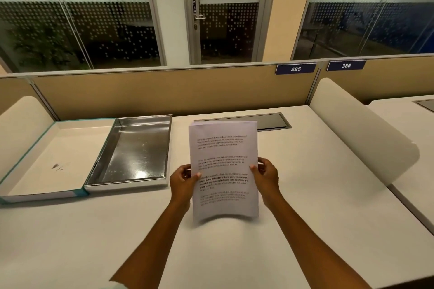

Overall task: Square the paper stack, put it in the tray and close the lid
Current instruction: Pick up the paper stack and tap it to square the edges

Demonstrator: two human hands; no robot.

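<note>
Head view shows both hands clamped on the paper stack, left hand and right hand pinching its long sides with thumbs in front. The stack stands upright, bottom edge just at the worktop, probably so the sheets can be tapped level. To the left, the tray lies empty, its lid flung open flat beside it, ready to receive the stack.

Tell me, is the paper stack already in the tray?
No, both hands, left and right, hold the stack upright above the desk, right of the empty tray.
</note>
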